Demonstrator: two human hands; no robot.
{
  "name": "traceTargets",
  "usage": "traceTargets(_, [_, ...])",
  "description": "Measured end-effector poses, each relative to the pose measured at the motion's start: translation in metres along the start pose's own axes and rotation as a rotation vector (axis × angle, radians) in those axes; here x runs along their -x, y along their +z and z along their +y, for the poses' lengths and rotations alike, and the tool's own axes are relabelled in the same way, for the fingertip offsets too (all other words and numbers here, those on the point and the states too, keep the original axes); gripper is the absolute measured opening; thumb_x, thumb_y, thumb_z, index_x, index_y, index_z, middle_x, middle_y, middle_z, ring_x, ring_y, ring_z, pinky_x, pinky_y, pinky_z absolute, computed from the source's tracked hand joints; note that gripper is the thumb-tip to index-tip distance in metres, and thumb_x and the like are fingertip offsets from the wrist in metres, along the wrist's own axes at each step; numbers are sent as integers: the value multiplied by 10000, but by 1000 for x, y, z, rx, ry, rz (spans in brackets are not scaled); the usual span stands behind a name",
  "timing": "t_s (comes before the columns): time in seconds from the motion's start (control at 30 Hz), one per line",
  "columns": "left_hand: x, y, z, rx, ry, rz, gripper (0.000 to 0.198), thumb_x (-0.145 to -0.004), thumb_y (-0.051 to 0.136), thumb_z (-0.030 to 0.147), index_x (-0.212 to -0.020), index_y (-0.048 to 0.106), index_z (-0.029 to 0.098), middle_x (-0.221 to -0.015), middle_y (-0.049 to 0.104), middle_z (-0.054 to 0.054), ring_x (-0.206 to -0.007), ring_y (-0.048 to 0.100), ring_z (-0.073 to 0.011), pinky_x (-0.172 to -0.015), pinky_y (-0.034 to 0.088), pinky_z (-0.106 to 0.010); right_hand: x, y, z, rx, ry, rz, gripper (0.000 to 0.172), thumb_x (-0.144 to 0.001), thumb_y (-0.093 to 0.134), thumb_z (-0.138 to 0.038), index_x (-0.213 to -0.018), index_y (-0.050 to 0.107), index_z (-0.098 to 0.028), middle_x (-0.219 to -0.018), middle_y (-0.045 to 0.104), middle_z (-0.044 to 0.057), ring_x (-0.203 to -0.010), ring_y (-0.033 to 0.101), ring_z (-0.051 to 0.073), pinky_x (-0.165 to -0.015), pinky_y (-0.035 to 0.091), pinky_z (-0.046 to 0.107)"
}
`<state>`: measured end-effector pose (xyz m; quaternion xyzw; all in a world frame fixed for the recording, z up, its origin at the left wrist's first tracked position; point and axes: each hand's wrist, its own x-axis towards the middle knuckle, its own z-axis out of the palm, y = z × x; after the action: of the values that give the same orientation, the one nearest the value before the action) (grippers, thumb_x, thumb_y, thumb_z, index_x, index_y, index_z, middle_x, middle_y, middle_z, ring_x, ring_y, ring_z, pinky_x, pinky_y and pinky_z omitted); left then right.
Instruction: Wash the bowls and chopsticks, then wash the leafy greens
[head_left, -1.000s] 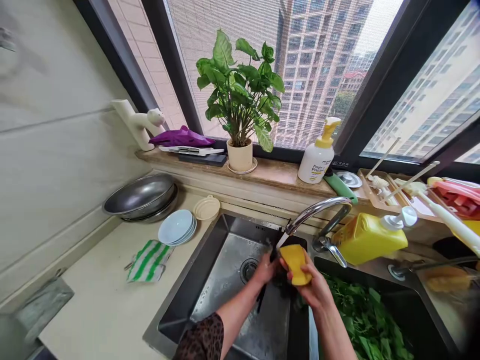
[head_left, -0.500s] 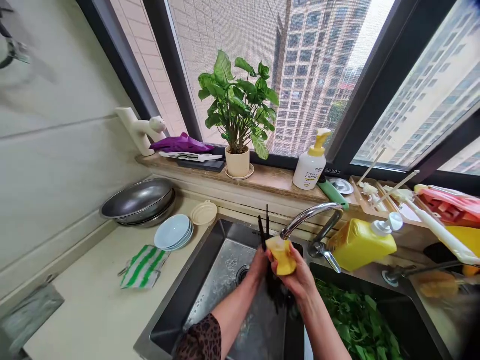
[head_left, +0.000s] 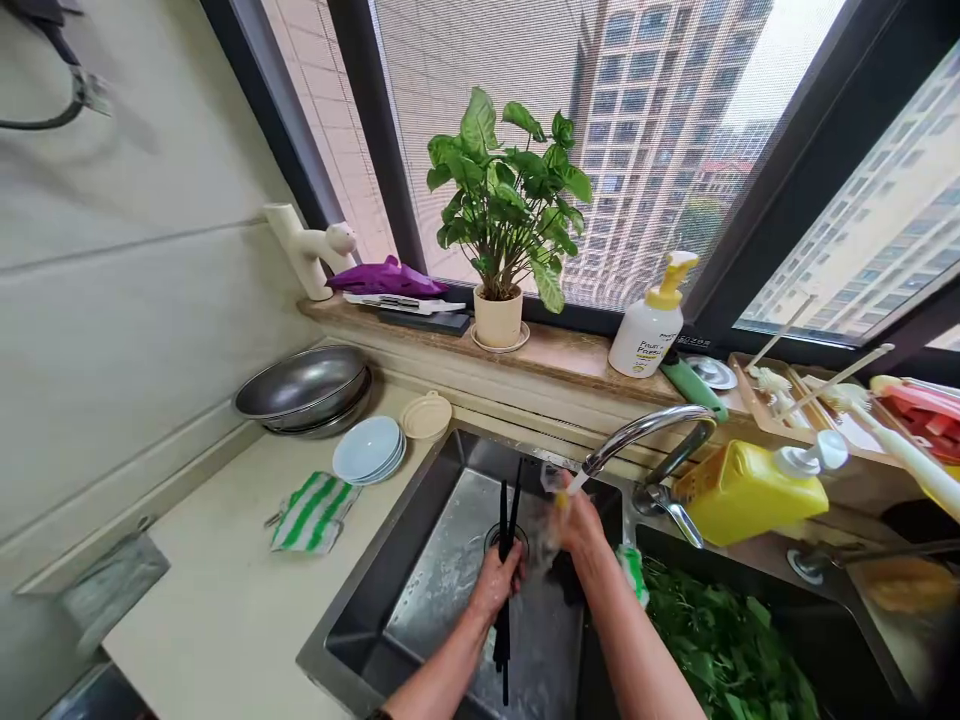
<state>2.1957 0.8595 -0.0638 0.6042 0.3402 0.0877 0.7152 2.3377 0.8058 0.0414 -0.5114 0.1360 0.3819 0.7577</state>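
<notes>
My left hand (head_left: 495,582) is closed around a bundle of black chopsticks (head_left: 503,640), which stands nearly upright in the picture over the left sink basin (head_left: 427,560). Under the spout of the chrome tap (head_left: 637,428), water runs onto my right hand (head_left: 583,522). Its fingers are closed on a yellow sponge (head_left: 561,498), only a bit of which shows through the splashing. The drain lies just behind my left hand.
Leafy greens (head_left: 727,640) fill the right basin. A yellow pump bottle (head_left: 750,495) stands beside the tap. On the left counter are pale blue dishes (head_left: 367,450), a green-striped cloth (head_left: 315,512) and metal pans (head_left: 304,385). A potted plant (head_left: 498,318) sits on the sill.
My hands have moved apart. My left hand has come down and nearer with the chopsticks, while the sponge in my right hand is now under running water. The view has shifted slightly left.
</notes>
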Motion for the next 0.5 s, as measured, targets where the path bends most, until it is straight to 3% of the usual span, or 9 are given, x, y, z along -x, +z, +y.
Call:
traceTargets(0.13, [-5, 4, 7, -89, 50, -33, 606, -706, 419, 792, -729, 466, 188, -488, 494, 54, -332, 372, -62, -358, 229, -196, 3, 1, 4, 27, -70, 43, 478, -730, 559, -639, -595, 318, -249, -370, 333, -101, -282, 295, 78, -303, 201, 199])
traceTargets(0.3, [-12, 24, 13, -154, 64, -172, 594, -656, 483, 793, -636, 474, 199, -423, 478, 53, -324, 365, -80, -382, 248, -224, 15, -27, -2, 482, -409, 251, 323, -735, 539, -562, -682, 499, -246, -490, 488, -43, -442, 477, 150, -423, 376, 269])
traceTargets(0.4, [-10, 33, 14, -144, 88, -207, 585, -624, 536, 780, -610, 496, 197, -427, 482, 46, -371, 395, -89, -425, 273, -233, 30, -58, -8, 853, -691, 317, 371, -712, 554, -484, -968, 601, -219, -839, 662, 53, -790, 620, 251, -711, 490, 374])
traceTargets(0.5, [-13, 41, 20, -111, 100, -230, 591, -610, 548, 781, -597, 505, 192, -435, 479, 43, -399, 407, -89, -453, 285, -236, 55, -85, -10, 1154, -824, 232, 536, -748, 501, -377, -1256, 515, -208, -1170, 608, 121, -1040, 587, 302, -864, 464, 441])
